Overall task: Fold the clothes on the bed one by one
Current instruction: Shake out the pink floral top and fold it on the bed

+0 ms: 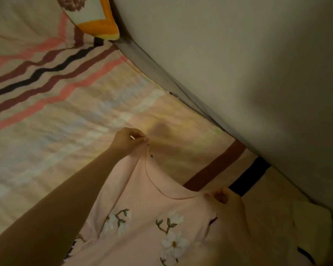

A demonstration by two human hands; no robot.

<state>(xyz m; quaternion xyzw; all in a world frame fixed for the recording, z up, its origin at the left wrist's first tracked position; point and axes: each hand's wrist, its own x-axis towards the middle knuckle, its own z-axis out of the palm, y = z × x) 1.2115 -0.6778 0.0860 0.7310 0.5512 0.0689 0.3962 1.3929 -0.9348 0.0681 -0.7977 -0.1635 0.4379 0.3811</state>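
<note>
While the pink top (152, 217) is held up by its two shoulders over the bed (65, 116), no fold is visible in it, so I judge this garment is at the very start. The left hand (127, 140) pinches one shoulder and the right hand (227, 200) grips the other. The top is pale pink with white flowers and a round neckline, and looks thin and soft. A light cloth (313, 221) lies near the wall (238, 64), perhaps waiting.

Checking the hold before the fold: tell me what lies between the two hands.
In the head view, the pink top's neckline spans between left hand and right hand.
</note>
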